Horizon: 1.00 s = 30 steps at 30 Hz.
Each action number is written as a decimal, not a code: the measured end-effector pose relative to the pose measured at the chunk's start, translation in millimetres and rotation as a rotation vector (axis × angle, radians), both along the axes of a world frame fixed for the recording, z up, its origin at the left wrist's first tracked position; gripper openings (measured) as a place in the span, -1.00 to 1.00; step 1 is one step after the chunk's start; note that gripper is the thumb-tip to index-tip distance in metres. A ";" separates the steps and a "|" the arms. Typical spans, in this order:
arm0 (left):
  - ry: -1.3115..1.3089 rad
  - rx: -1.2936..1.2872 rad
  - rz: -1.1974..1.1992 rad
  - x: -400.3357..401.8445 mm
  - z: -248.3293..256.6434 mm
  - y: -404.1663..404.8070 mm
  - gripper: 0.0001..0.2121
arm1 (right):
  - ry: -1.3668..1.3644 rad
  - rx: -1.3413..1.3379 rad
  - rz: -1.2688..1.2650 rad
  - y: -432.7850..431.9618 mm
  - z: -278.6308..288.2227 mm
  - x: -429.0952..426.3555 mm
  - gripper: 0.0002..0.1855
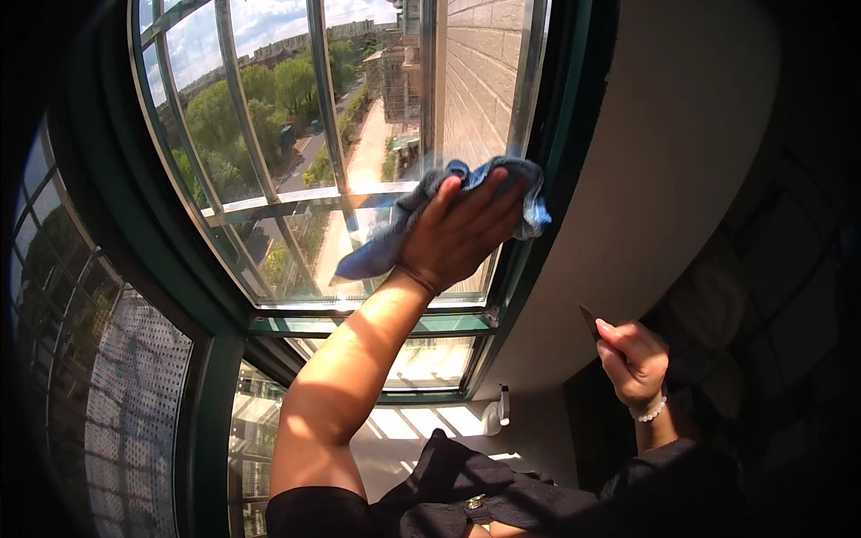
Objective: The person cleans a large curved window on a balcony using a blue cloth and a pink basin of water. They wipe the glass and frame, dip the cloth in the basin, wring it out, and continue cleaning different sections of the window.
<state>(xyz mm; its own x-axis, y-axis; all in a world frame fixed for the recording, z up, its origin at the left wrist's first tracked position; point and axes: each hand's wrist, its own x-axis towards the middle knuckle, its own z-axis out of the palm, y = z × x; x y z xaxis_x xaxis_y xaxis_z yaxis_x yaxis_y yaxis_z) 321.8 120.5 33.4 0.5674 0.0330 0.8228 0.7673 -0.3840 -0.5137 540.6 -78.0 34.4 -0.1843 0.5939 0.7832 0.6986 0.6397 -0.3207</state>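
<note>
My left hand (464, 232) lies flat on a crumpled blue cloth (383, 249), pressing it to the lower right of the window pane (289, 155). Parts of the cloth bunch out around the fingers and near the dark green frame (538, 269). Its palm side is hidden. My right hand (632, 360), wearing a white bead bracelet (652, 410), is held off to the right by the pale wall. From its closed fingers sticks a small, thin, pointed blade (589, 319); the rest of it is hidden inside the fist.
Metal security bars (249, 128) cross outside the glass. A green cross rail (444, 324) divides the tall pane from a lower pane (430, 363). Below stands a white bottle (494, 415), apparently a spray bottle. At left is a mesh screen (134, 403).
</note>
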 end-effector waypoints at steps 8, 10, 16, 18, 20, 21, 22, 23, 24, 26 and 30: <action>0.411 0.049 0.069 -144.2 -83.4 19.0 -0.59 | -0.020 -0.031 -0.020 -7.0 -16.9 11.0 -0.70; 0.072 -0.017 0.179 -199.0 -51.4 27.5 -0.63 | -0.019 -0.083 -0.060 -9.0 -19.9 11.7 -0.71; -0.515 0.130 0.211 -232.6 -7.2 49.5 -0.52 | -0.027 -0.109 0.065 -8.0 -33.2 13.5 -0.70; -0.648 0.161 0.211 -232.9 -28.5 59.3 -0.49 | -0.009 -0.135 0.080 -10.3 -37.5 10.8 -0.70; -0.852 0.196 0.287 -215.6 -69.5 73.0 -0.47 | -0.033 -0.118 0.067 -11.2 -38.2 10.5 -0.69; -0.942 0.225 0.333 -209.3 -86.3 78.0 -0.46 | -0.028 -0.121 0.069 -9.4 -37.8 13.9 -0.69; -1.155 0.029 0.280 -209.6 -116.2 83.3 -0.45 | -0.021 -0.121 0.075 -9.8 -39.6 15.5 -0.69; -1.362 -0.177 0.212 -208.3 -137.1 85.7 -0.43 | -0.015 -0.121 0.071 -10.5 -40.9 16.7 -0.68; -1.368 -0.148 0.309 -177.7 -142.2 76.5 -0.43 | 0.001 -0.135 0.049 -12.7 -45.4 19.9 -0.68; -1.345 -0.213 0.500 -129.4 -142.4 47.1 -0.41 | 0.042 -0.160 0.022 -17.3 -51.3 26.0 -0.68; -1.173 -0.677 0.691 -76.5 -161.1 16.1 -0.55 | 0.065 -0.179 -0.017 -17.0 -58.5 30.0 -0.69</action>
